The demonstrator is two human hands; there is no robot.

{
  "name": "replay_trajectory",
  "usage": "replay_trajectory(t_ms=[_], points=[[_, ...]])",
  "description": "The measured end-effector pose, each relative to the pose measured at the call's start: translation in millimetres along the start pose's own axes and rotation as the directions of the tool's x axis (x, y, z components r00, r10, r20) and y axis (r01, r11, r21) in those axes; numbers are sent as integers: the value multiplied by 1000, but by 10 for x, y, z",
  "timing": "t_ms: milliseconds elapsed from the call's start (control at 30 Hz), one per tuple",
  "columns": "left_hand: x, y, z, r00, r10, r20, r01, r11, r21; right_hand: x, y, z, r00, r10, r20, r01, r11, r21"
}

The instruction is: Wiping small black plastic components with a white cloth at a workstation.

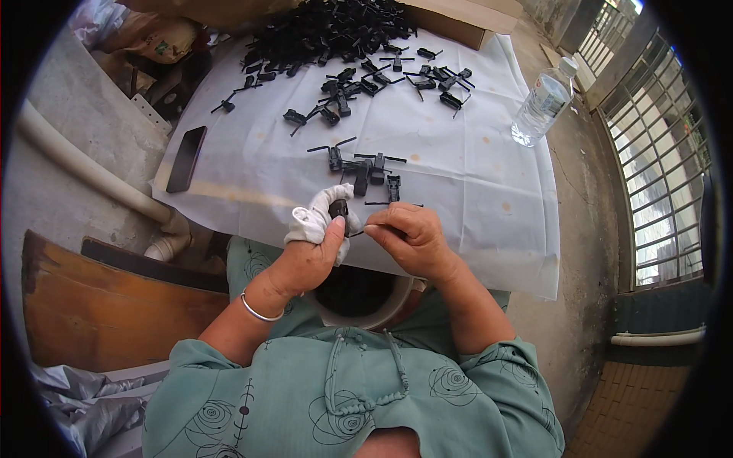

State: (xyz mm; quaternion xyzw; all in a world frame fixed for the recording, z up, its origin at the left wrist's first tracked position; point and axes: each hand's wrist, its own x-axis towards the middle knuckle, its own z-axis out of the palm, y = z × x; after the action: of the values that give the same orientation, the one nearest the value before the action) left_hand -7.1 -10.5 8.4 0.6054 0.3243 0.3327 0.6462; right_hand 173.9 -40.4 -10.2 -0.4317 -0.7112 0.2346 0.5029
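My left hand (314, 243), with white cloth over its fingers and a bare thumb, is closed on a small black plastic part (340, 208) at the table's near edge. Beside it, my right hand (412, 235) is pinched at a thin dark piece (360, 233) that reaches toward the black part; whether the two are joined, I cannot tell. Just beyond my hands lie several similar black parts with thin arms (377, 169). One more black part (393, 188) rests right above my right hand.
A big heap of black parts (328, 34) covers the table's far side, with a cardboard box (447, 27) behind. A dark phone (186, 159) lies at the left edge, and a clear water bottle (544, 103) stands at the right. Below the table edge, a bucket (397, 301) sits between my knees.
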Motion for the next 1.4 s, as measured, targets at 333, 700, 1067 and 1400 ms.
replay_trajectory(t_ms=[333, 700, 1067, 1400], points=[[-23, 69, 23, 976, -130, 178, 156, 977, -145, -50, -111, 59, 981, 192, 9, -192, 976, 106], [-16, -29, 145, 959, 266, 101, -274, 774, 571, -100, -136, 119, 970, 226, 93, -233, 969, 81], [78, 35, 76, 922, 376, 87, -322, 626, 710, -137, 105, -357, 979, 205, -5, -158, 736, -658], [187, 8, 99, 999, -40, 14, 35, 968, 248, -56, -111, -29, 993, -46, -107, 31, 989, -143]])
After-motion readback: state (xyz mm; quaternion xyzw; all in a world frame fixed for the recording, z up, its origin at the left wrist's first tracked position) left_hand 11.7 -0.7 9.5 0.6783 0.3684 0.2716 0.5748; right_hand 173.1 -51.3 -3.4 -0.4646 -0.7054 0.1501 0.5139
